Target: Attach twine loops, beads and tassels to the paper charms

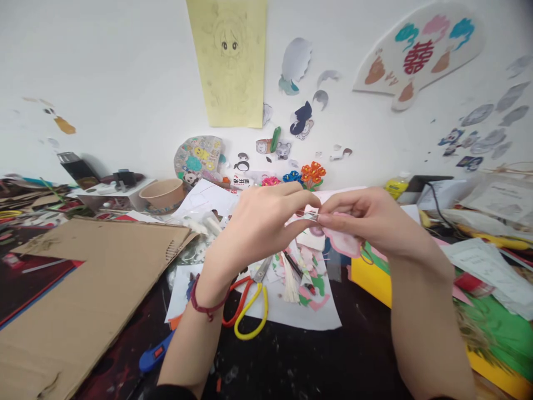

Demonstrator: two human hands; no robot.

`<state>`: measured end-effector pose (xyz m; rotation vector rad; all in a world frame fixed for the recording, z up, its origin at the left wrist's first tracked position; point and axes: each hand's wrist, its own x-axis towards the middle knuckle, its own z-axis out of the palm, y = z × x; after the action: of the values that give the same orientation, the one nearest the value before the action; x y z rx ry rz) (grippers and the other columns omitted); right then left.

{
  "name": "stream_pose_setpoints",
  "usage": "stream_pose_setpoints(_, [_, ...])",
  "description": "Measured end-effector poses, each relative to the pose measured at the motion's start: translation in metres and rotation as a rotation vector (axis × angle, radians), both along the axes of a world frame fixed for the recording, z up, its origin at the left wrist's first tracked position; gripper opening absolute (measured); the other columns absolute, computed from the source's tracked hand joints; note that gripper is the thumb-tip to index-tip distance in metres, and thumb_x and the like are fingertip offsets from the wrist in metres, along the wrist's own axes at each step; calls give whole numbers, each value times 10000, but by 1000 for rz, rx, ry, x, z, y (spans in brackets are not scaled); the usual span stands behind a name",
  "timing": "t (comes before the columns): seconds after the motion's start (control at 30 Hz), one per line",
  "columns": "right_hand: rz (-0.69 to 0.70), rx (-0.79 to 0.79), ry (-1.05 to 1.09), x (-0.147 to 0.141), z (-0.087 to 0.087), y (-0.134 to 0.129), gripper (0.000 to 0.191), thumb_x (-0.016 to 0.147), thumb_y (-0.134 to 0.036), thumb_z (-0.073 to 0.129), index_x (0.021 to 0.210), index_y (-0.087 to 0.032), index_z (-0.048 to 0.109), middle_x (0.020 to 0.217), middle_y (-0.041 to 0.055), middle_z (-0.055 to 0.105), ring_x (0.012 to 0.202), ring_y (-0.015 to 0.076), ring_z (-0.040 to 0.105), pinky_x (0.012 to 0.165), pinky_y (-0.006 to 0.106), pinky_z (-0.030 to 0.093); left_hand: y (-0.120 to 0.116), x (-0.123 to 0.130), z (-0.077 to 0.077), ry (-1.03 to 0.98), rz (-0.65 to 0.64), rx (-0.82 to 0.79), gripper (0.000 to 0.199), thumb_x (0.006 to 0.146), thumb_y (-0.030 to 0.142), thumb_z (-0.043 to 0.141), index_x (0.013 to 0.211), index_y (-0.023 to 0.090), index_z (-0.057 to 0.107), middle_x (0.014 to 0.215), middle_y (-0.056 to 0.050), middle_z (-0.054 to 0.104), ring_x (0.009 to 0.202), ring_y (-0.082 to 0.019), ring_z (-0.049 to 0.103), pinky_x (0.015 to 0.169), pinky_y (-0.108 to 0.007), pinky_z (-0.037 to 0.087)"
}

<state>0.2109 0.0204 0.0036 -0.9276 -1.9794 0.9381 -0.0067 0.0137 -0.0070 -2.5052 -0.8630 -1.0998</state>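
My left hand (270, 219) is raised over the middle of the table, thumb and forefinger pinching a small, thin piece too tiny to name. Beside it, my right hand (362, 219) grips a pink and white cutout (343, 242) at its upper edge; the two sets of fingertips nearly meet. Below the hands lies a white paper sheet (320, 319) with pink and green scraps, a cream tassel (290, 286) and a dark pen-like stick. Scissors (252, 305) with one red and one yellow handle rest at the sheet's left side.
Flat brown cardboard (104, 283) covers the left side, with a blue cutter (156, 353) near its edge. A round tan bowl (162, 194) stands behind. Yellow and green sheets and packets (478, 266) lie at right. Pictures hang on the wall.
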Motion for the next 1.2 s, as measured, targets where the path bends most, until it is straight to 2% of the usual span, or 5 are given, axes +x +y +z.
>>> stream_pose_setpoints(0.13, [-33,15,16,2,-1,-1,259,777,-456,826,746,-207,766,581,-24,581,494,72,391,425,221,273,0,-2,4,-74,-128,-83,148,945,320,700,1015,191,718,888,-7,749,804,-116,671,714,-246,480])
stream_pose_setpoints(0.33, [4,23,77,7,-3,1,250,794,-465,815,812,-217,791,711,6,696,558,90,497,465,227,347,0,3,4,-131,-191,42,119,986,192,619,931,177,723,885,-28,748,789,-103,664,704,-230,496])
stream_pose_setpoints(0.7, [-27,-21,190,7,-3,2,240,774,-421,847,775,-196,764,562,-47,568,448,45,394,384,202,284,5,13,-4,-123,-47,360,135,976,244,641,898,184,734,665,16,592,592,-97,504,544,-228,363])
stream_pose_setpoints(0.9, [-76,-3,236,10,0,4,258,743,-411,875,849,-200,771,592,-27,611,436,59,457,362,199,334,1,11,1,-224,-161,203,96,950,170,670,875,150,726,689,19,618,588,-61,494,560,-203,378])
stream_pose_setpoints(1.2, [-42,159,243,11,-3,-4,182,802,-342,839,929,-223,785,709,0,689,521,84,564,406,195,420,-14,16,3,-181,-139,121,108,892,93,667,816,143,725,676,21,613,598,-75,502,575,-244,382])
